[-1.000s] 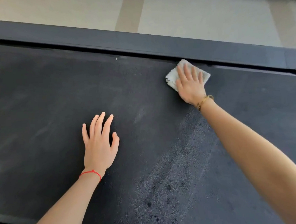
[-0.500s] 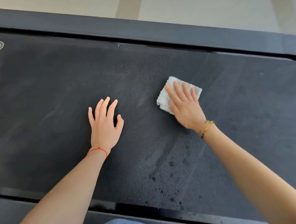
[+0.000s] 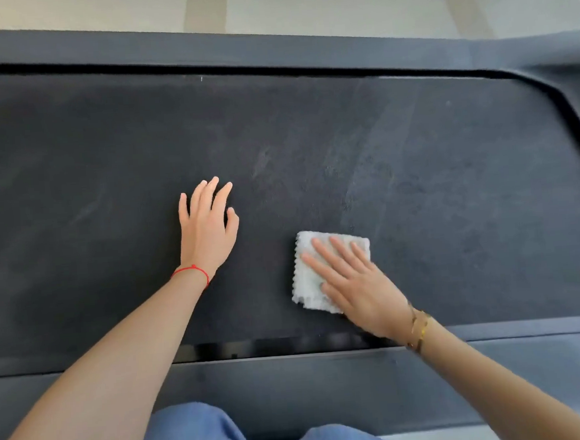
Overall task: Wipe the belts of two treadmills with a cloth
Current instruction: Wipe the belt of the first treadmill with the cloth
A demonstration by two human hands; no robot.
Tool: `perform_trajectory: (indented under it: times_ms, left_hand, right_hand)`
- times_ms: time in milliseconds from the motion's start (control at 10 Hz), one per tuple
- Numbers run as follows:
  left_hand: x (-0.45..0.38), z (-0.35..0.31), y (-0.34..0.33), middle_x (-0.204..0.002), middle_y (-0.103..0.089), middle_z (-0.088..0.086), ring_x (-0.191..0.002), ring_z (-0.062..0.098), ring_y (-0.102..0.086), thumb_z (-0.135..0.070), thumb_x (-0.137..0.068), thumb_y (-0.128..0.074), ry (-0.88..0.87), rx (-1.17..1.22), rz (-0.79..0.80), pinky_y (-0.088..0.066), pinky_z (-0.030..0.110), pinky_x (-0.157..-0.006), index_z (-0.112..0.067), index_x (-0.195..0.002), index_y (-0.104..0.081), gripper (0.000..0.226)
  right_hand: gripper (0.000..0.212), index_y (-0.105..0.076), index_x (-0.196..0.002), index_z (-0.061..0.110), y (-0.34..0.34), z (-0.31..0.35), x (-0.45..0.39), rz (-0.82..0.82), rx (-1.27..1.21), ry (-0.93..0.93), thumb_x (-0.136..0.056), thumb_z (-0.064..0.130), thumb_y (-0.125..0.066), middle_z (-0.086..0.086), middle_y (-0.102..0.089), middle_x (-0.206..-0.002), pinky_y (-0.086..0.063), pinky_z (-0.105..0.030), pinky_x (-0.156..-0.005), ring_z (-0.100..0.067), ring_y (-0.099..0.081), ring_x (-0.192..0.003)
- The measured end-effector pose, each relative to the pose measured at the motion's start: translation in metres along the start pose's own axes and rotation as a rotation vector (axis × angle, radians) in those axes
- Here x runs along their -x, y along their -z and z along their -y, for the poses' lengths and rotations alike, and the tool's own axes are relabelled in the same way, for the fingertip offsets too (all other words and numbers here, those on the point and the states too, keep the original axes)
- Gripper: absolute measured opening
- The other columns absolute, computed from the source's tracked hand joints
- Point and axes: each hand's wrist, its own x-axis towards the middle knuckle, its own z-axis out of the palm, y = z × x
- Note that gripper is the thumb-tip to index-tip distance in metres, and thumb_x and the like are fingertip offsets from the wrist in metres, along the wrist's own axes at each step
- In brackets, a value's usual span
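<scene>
She's kneeling at the side of the treadmill, and everything here sits in relation to its black belt (image 3: 311,149). The white cloth (image 3: 311,280), folded into a small square pad, lies flat on the belt near its closer edge, just short of the near side rail (image 3: 293,381). Folded like that, it gives a thick face to press on and no loose corners to drag.

Her right hand (image 3: 358,283) lies spread on top of the cloth, fingers straight and a little fanned; that grip is not clamped on anything, it simply pins the pad down with the flat of the palm, which I'd judge is the sensible way to slide it with even pressure.

Her left hand (image 3: 206,225) rests on bare belt to the left of the cloth, a short way off and a bit farther from the rail, fingers straight and close together, holding nothing. It looks like a prop for her weight as she leans over.

Pale dusty streaks show on the belt beyond both hands, so I'd say this belt has wiping left.
</scene>
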Motion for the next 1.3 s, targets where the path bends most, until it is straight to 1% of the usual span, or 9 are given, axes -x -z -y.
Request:
perform_trajectory:
  times_ms: [100,200,400,500,800,900,1100,1200,1300]
  left_hand:
    - [0.027,0.004,0.005,-0.159,-0.036,0.011,-0.151,0.029,-0.026,-0.021,-0.102,-0.046,-0.043,-0.016,0.043,-0.013,0.056,-0.123,-0.013,-0.15,-0.043,0.049]
    - [0.039,0.01,0.008,-0.16,-0.034,0.01,-0.152,0.027,-0.024,-0.021,-0.102,-0.043,-0.073,-0.015,0.054,-0.012,0.055,-0.124,-0.015,-0.151,-0.041,0.049]
    - [0.038,0.014,0.004,-0.157,-0.038,0.008,-0.149,0.026,-0.028,-0.021,-0.1,-0.046,-0.068,0.017,0.018,-0.014,0.055,-0.124,-0.018,-0.147,-0.046,0.047]
    - [0.038,0.016,0.003,-0.157,-0.039,0.008,-0.149,0.026,-0.029,-0.02,-0.1,-0.047,-0.069,0.034,0.011,-0.013,0.054,-0.124,-0.018,-0.146,-0.047,0.047]
    - [0.04,0.017,0.006,-0.157,-0.038,0.01,-0.15,0.028,-0.028,-0.019,-0.101,-0.046,-0.083,0.03,0.012,-0.012,0.055,-0.124,-0.015,-0.147,-0.046,0.046]
    - [0.039,0.016,0.006,-0.156,-0.04,0.012,-0.149,0.03,-0.029,-0.018,-0.101,-0.047,-0.084,0.034,0.005,-0.013,0.056,-0.123,-0.013,-0.146,-0.047,0.046]
    - [0.039,0.016,0.004,-0.157,-0.039,0.011,-0.149,0.03,-0.029,-0.019,-0.101,-0.046,-0.087,0.025,0.007,-0.012,0.056,-0.123,-0.014,-0.147,-0.046,0.046]
    - [0.04,0.017,0.004,-0.157,-0.038,0.011,-0.149,0.029,-0.028,-0.019,-0.101,-0.046,-0.092,0.023,0.005,-0.012,0.055,-0.124,-0.014,-0.147,-0.046,0.046]
    - [0.04,0.017,0.005,-0.158,-0.038,0.011,-0.15,0.029,-0.028,-0.019,-0.101,-0.046,-0.084,0.02,0.01,-0.012,0.054,-0.124,-0.014,-0.148,-0.045,0.047]
  right_hand:
    - [0.055,0.006,-0.155,0.034,0.012,-0.027,-0.008,-0.001,-0.066,-0.311,-0.107,0.031,-0.021,0.007,0.009,-0.165,0.0,-0.049,-0.123,-0.025,0.01,-0.152]
    - [0.055,0.006,-0.155,0.036,0.008,0.007,-0.017,-0.006,-0.077,-0.343,-0.107,0.031,-0.02,0.005,0.008,-0.165,0.003,-0.05,-0.122,-0.03,0.009,-0.152]
    - [0.055,-0.003,-0.158,0.031,-0.023,0.118,-0.013,0.05,-0.068,0.026,-0.106,0.035,-0.021,0.004,0.003,-0.166,0.01,-0.049,-0.122,-0.027,0.012,-0.152]
    - [0.054,-0.005,-0.158,0.033,-0.023,0.114,-0.005,0.038,-0.06,0.054,-0.107,0.034,-0.023,0.005,0.001,-0.166,0.007,-0.047,-0.123,-0.026,0.009,-0.153]
    - [0.055,0.005,-0.155,0.04,-0.006,-0.005,0.106,-0.022,-0.122,-0.511,-0.107,0.031,-0.022,0.01,0.013,-0.164,0.008,-0.041,-0.123,-0.022,0.014,-0.152]
    - [0.057,0.004,-0.156,0.037,-0.007,0.002,0.097,-0.032,-0.133,-0.586,-0.107,0.028,-0.025,0.009,0.014,-0.163,0.013,-0.042,-0.121,-0.027,0.015,-0.151]
    - [0.06,-0.004,-0.158,0.031,-0.022,0.078,0.042,-0.018,-0.065,-0.26,-0.104,0.028,-0.03,0.003,0.003,-0.166,0.006,-0.052,-0.122,-0.033,0.008,-0.152]
    - [0.059,-0.003,-0.158,0.034,-0.026,0.08,0.041,-0.026,-0.075,-0.17,-0.104,0.03,-0.027,0.006,0.005,-0.166,0.012,-0.044,-0.122,-0.026,0.012,-0.152]
    - [0.061,0.006,-0.155,0.037,-0.022,0.031,0.079,-0.054,-0.085,-0.334,-0.104,0.026,-0.025,0.007,0.014,-0.163,0.012,-0.041,-0.121,-0.024,0.017,-0.151]
